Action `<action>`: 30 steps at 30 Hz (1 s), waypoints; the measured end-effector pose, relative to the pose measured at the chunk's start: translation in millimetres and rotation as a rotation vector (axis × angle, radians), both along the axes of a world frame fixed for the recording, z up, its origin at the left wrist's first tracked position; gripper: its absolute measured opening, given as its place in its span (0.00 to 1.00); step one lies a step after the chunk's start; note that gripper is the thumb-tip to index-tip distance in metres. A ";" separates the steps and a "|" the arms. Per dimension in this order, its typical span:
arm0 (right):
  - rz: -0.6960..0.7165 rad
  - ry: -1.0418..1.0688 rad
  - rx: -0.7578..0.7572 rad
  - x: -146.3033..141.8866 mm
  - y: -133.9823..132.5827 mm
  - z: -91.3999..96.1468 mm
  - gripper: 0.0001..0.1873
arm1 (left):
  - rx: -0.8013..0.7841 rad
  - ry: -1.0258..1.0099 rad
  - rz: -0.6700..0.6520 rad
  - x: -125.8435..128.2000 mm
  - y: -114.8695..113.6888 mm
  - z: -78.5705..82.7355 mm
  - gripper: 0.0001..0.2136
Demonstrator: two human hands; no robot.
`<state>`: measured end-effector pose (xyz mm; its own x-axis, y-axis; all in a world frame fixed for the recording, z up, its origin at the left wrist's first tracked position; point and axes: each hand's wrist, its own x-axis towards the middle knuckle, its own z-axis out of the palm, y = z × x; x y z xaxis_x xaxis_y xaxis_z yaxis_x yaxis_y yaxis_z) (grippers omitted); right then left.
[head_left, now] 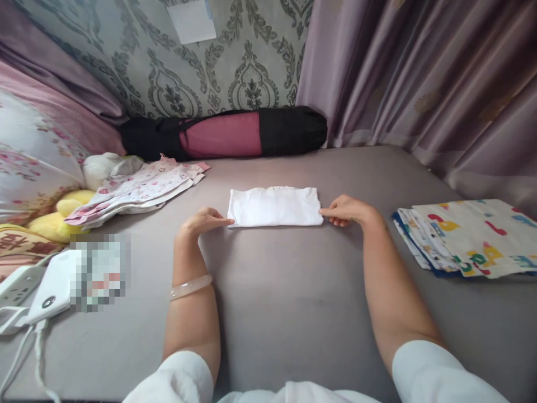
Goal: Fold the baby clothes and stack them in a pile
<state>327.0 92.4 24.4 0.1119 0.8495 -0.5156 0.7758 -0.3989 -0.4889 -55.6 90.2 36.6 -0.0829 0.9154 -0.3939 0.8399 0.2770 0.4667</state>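
Observation:
A white cloth (274,206), folded into a flat rectangle, lies on the grey bed sheet (285,302) in front of me. My left hand (202,220) pinches its near left corner, fingers pressed together. My right hand (347,210) pinches its near right corner the same way. A pale bangle (191,287) circles my left wrist. Both forearms stretch forward over the sheet.
A stack of pink-patterned clothes (140,188) lies at the left, a colourful printed pile (470,238) at the right. A black and pink bag (226,134) rests against the wall. Yellow and white soft toys (79,202), a white device (52,291) with cables sit far left. Curtains hang right.

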 end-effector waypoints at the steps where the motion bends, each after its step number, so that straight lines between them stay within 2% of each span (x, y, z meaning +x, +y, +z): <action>1: 0.026 0.020 -0.036 -1.1 -2.4 0.9 0.16 | -0.022 -0.023 -0.026 0.0 -0.2 -1.5 0.19; 4: 0.102 0.044 -0.087 -7.0 -4.6 1.1 0.14 | -0.055 -0.087 -0.059 3.4 0.8 -4.8 0.17; 8: 0.141 0.050 -0.075 -9.6 -2.4 -0.9 0.14 | -0.028 -0.173 -0.058 8.4 0.0 -3.7 0.15; 12: 0.138 0.087 -0.061 -5.5 -0.8 -2.9 0.15 | 0.012 -0.248 -0.032 7.0 -0.7 -5.7 0.16; 16: 0.073 0.099 -0.041 -0.5 0.7 -4.3 0.15 | 0.008 -0.303 -0.036 -1.6 3.1 -15.2 0.18; 20: 0.062 0.073 -0.070 0.9 2.7 -8.8 0.17 | -0.021 -0.290 -0.063 -7.1 6.4 -20.2 0.18; 24: 0.093 0.057 -0.083 1.9 3.7 -9.5 0.16 | -0.037 -0.221 -0.072 -8.1 5.9 -16.8 0.15; 27: 0.085 -0.005 -0.026 -0.5 4.2 -2.6 0.15 | 0.026 -0.159 -0.012 -5.9 6.0 -12.2 0.14; 30: 0.069 -0.192 0.197 -15.2 5.7 3.3 0.17 | 0.248 -0.041 0.091 7.3 10.2 -9.9 0.12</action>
